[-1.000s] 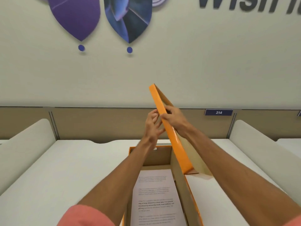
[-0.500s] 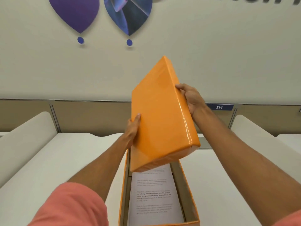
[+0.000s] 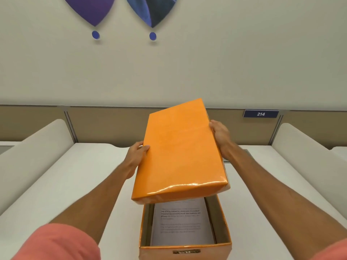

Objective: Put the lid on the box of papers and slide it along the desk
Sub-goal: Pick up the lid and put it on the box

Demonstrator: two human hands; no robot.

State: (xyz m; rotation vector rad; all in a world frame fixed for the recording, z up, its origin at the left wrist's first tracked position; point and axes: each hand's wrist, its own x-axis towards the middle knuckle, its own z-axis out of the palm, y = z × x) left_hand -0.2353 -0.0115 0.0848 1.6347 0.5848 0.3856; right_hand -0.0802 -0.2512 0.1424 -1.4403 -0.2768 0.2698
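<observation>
Above the open box (image 3: 185, 246) | orange lid (image 3: 180, 152) held tilted, near edge low | left hand (image 3: 135, 156) fingers grip 9 o'clock edge, right hand (image 3: 220, 135) 3 o'clock | papers (image 3: 181, 222) inside box, on white worktop (image 3: 75, 184).

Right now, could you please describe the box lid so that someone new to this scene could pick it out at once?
Start at the white desk below the tan partition, where an open orange box of printed papers sits. Tilted above its far end is the lid, held at its sides by the left hand and right hand. It is the only glossy, plain orange slab in the air.
</observation>
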